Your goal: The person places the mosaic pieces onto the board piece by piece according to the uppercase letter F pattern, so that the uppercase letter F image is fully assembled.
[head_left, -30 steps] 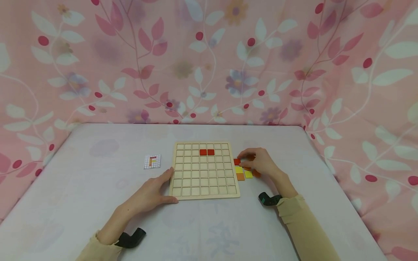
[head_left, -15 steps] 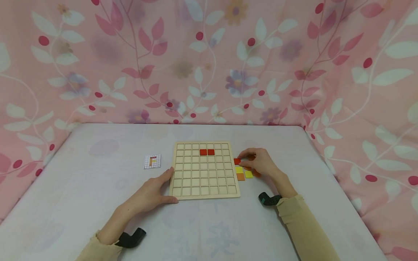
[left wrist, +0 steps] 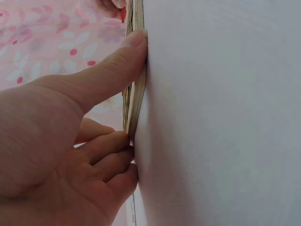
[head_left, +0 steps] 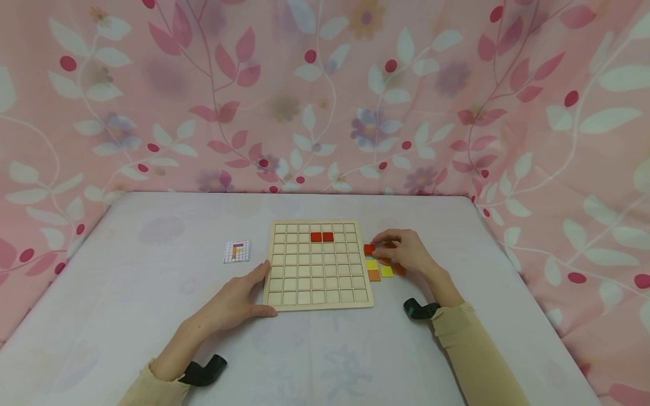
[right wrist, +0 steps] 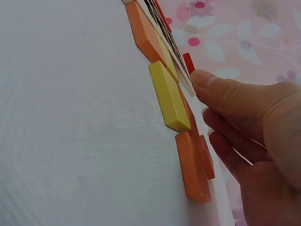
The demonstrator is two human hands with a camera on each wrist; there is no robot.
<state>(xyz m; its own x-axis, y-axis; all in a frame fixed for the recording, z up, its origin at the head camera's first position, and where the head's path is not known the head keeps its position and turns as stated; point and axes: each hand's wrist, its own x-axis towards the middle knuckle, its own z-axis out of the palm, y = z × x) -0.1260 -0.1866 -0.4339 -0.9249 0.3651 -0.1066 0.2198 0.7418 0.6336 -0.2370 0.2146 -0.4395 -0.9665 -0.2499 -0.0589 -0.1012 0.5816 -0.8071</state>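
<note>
A pale wooden grid board [head_left: 311, 270] lies on the table with two red square tiles side by side in its second row from the back. My left hand [head_left: 228, 303] rests at its front left corner, forefinger along the left edge and thumb [left wrist: 113, 70] against the front edge. Just beyond the right edge, my right hand [head_left: 406, 252] pinches a red tile [right wrist: 188, 62] between thumb and finger. Below that hand lie a yellow tile [head_left: 387, 272], another yellow one [head_left: 372, 264], an orange tile [head_left: 374, 276] and more orange tiles [right wrist: 193, 167], partly hidden by the hand.
Left of the board lies a small paper card [head_left: 236, 251] printed with a grid and a coloured pattern. A white cloth covers the table [head_left: 325, 361]. Pink floral curtains [head_left: 325, 113] hang behind it and at both sides.
My right hand has shifted very slightly up with the red tile, which now shows a little farther from the yellow tile. The left hand and the board have stayed put.
</note>
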